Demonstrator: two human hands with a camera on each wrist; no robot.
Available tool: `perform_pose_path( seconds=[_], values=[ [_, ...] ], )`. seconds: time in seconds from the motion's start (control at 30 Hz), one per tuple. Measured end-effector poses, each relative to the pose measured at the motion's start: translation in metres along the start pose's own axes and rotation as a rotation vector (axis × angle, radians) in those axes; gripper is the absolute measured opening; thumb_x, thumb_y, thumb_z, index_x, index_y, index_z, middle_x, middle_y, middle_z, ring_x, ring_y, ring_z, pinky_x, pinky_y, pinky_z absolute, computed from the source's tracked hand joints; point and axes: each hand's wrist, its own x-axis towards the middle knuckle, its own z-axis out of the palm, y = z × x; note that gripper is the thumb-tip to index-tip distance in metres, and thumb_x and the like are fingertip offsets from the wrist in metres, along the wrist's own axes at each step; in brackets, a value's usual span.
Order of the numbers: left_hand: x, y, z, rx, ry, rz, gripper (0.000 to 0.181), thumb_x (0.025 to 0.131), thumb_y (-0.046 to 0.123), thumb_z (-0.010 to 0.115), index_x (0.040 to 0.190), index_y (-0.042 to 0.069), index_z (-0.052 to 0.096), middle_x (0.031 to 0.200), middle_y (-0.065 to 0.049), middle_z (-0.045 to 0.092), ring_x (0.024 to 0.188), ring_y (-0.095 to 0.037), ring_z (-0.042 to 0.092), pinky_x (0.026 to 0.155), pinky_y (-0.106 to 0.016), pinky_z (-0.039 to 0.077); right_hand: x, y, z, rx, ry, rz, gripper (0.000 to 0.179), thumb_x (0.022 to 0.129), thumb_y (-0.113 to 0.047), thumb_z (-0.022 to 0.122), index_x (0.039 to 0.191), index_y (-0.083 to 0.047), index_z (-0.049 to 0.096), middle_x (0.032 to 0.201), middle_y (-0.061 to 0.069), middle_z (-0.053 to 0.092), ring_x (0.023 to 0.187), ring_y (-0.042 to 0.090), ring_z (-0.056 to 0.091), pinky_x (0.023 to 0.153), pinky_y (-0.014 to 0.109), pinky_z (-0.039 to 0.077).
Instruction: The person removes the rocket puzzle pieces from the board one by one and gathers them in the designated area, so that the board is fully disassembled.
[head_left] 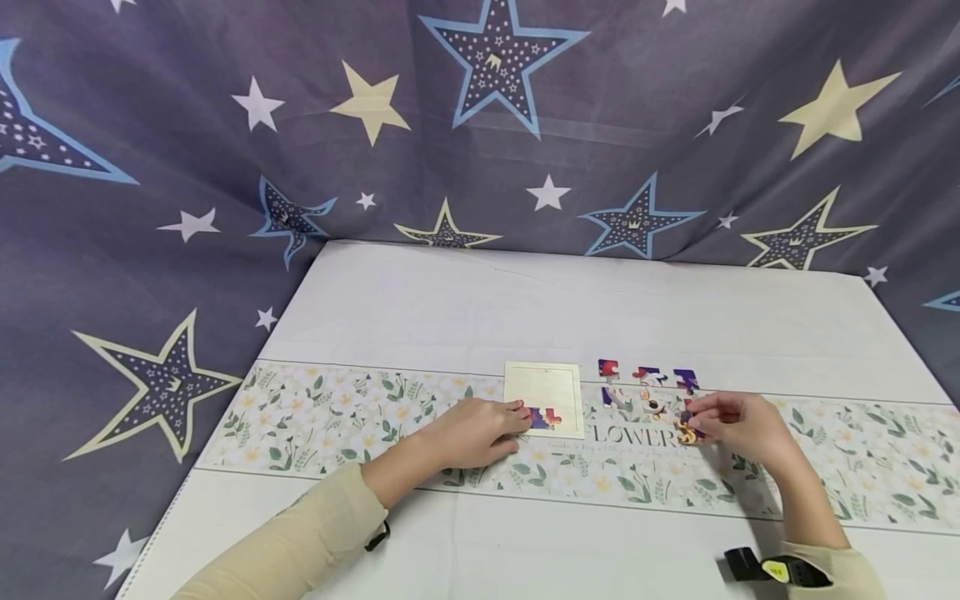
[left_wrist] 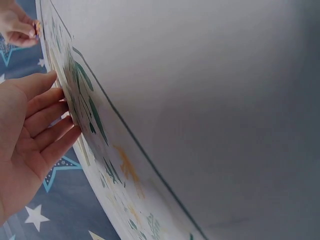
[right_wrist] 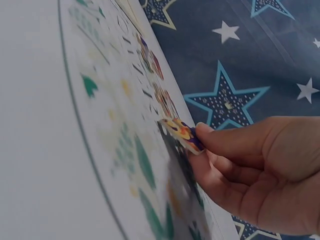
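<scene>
A square pale wooden puzzle tray (head_left: 543,385) lies on the table, with purple and red jigsaw pieces (head_left: 547,418) in its lower part. My left hand (head_left: 480,432) rests at the tray's left edge; in the left wrist view its fingers (left_wrist: 49,118) are loosely extended against that edge. To the tray's right, my right hand (head_left: 738,423) pinches a yellow, orange and purple puzzle piece (right_wrist: 183,133) between thumb and fingers. The piece is tilted, one end close to the cloth. Several loose puzzle pieces (head_left: 649,406) lie between the tray and the right hand.
A white table cover (head_left: 420,308) carries a floral band (head_left: 330,417) with printed lettering below the loose pieces. Dark curtains (head_left: 187,275) with stars hang behind the table and along its left side. A black strap device (head_left: 780,570) sits at the right wrist.
</scene>
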Motion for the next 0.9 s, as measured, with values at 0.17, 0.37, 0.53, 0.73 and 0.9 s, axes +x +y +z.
perform_pose_path(
  seconds=[0.17, 0.37, 0.53, 0.73, 0.9],
  values=[
    [0.0, 0.0, 0.0, -0.007, 0.001, 0.001, 0.033, 0.096, 0.024, 0.056, 0.126, 0.01, 0.065, 0.132, -0.003, 0.063, 0.128, -0.019, 0.056, 0.099, -0.035, 0.052, -0.003, 0.008, -0.006, -0.044, 0.019, 0.012, 0.022, 0.088, -0.008, 0.065, 0.106, 0.004, 0.069, 0.086, 0.012, 0.074, 0.064, 0.004, 0.065, 0.056, 0.024, 0.055],
    [-0.001, 0.0, 0.0, -0.01, -0.002, 0.002, 0.033, 0.097, 0.024, 0.056, 0.126, 0.01, 0.065, 0.133, -0.004, 0.062, 0.128, -0.019, 0.056, 0.099, -0.035, 0.053, -0.004, 0.012, -0.007, -0.079, 0.033, 0.013, 0.018, 0.087, -0.005, 0.064, 0.102, 0.005, 0.07, 0.08, 0.008, 0.073, 0.061, 0.004, 0.063, 0.054, 0.024, 0.054],
    [0.0, -0.001, 0.001, -0.003, 0.001, 0.005, 0.034, 0.097, 0.024, 0.056, 0.126, 0.011, 0.065, 0.133, -0.003, 0.062, 0.129, -0.018, 0.056, 0.099, -0.035, 0.053, -0.005, 0.012, -0.007, -0.094, 0.026, 0.027, 0.017, 0.087, -0.008, 0.066, 0.1, 0.003, 0.071, 0.078, 0.007, 0.072, 0.059, 0.007, 0.063, 0.053, 0.024, 0.051],
    [-0.001, -0.002, 0.001, -0.008, 0.004, 0.002, 0.034, 0.097, 0.025, 0.056, 0.126, 0.011, 0.065, 0.133, -0.003, 0.062, 0.129, -0.018, 0.056, 0.098, -0.035, 0.053, -0.005, 0.013, -0.008, -0.12, 0.023, 0.039, 0.018, 0.087, -0.01, 0.067, 0.099, 0.002, 0.072, 0.077, 0.005, 0.072, 0.06, 0.008, 0.061, 0.053, 0.023, 0.049],
    [0.0, -0.001, 0.001, -0.013, 0.008, 0.002, 0.034, 0.097, 0.024, 0.056, 0.126, 0.011, 0.065, 0.133, -0.003, 0.062, 0.129, -0.018, 0.056, 0.097, -0.034, 0.054, -0.004, 0.014, -0.009, -0.136, 0.029, 0.047, 0.018, 0.087, -0.012, 0.068, 0.098, 0.002, 0.072, 0.076, 0.004, 0.073, 0.06, 0.008, 0.061, 0.052, 0.023, 0.048]
  ],
)
